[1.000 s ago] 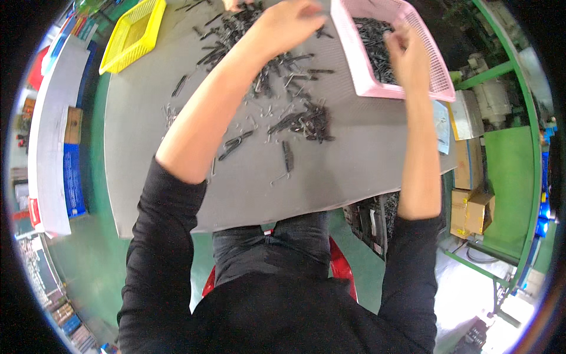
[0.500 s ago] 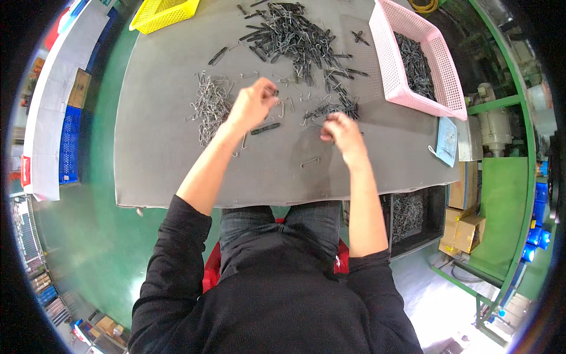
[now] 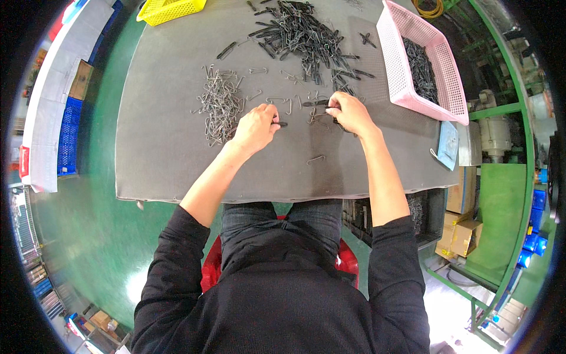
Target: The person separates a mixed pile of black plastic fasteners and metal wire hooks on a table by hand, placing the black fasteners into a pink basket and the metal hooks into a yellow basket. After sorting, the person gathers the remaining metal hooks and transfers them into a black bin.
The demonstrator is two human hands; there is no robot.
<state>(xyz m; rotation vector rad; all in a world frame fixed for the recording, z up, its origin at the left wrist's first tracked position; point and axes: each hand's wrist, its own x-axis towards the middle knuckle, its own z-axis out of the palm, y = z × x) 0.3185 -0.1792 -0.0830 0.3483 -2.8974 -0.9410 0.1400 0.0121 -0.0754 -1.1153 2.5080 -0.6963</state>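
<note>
My left hand (image 3: pixel 257 127) is closed, its fingertips pinching a slim black piece (image 3: pixel 283 124) whose end sticks out to the right. To its left lies a tangled heap of bent metal wire hooks (image 3: pixel 219 103). My right hand (image 3: pixel 352 113) is closed too, thumb and forefinger on a slim black piece at the small group of such pieces; its fingers partly cover it. Another black piece (image 3: pixel 312 103) lies just left of those fingertips. Several loose wire hooks (image 3: pixel 288 105) are scattered between the hands, and one hook (image 3: pixel 316 159) lies nearer to me.
A large pile of black pieces with wire hooks (image 3: pixel 300 38) covers the far middle of the grey table (image 3: pixel 171 165). At the right stands a pink basket (image 3: pixel 407 97) holding black pieces, with a blue face mask (image 3: pixel 448 144) beside it. A yellow basket (image 3: pixel 171 12) sits far left.
My left hand has come nearer and now grips the black piece that lay loose there. My right hand has moved slightly away from me, onto the small group of black pieces.
</note>
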